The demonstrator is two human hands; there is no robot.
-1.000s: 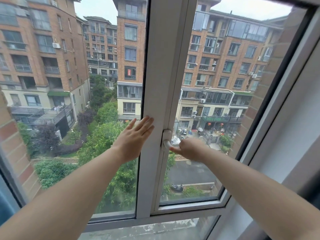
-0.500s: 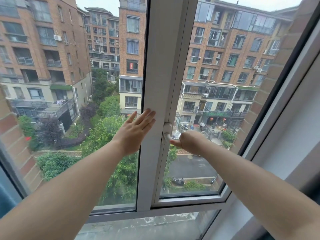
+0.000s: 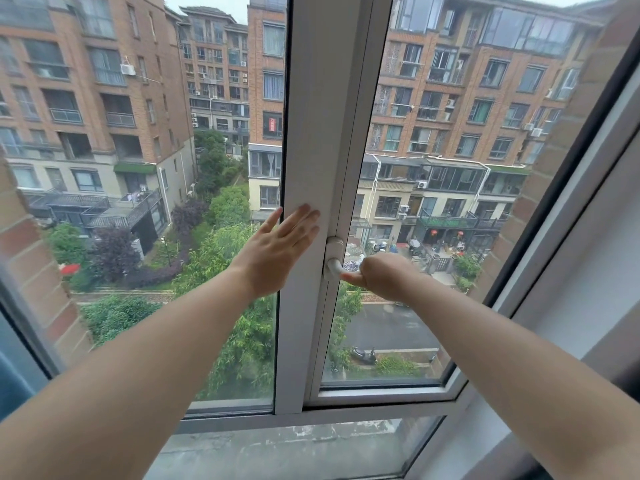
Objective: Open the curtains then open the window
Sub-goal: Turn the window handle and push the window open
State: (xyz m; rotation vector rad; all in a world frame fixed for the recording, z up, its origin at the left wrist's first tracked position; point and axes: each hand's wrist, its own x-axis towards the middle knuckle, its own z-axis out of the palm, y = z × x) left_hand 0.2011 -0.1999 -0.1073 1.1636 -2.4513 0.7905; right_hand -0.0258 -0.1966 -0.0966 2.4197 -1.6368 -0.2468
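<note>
A white-framed window fills the view, with a wide centre post between two panes. The right sash carries a white handle on its left edge. My right hand is closed around the lever of that handle, which points to the right. My left hand lies flat and open, fingers spread, against the centre post and the left pane's edge. A strip of blue curtain shows at the far left edge, pulled aside. The sash sits in its frame.
A white wall reveal slopes along the right side. Below the frame lies a grey concrete outer ledge behind a lower glass pane. Brick apartment blocks and trees are outside.
Both hands stay where they were, left palm on the post and right hand on the handle. The view has shifted slightly downward, so the window sits higher in frame.
</note>
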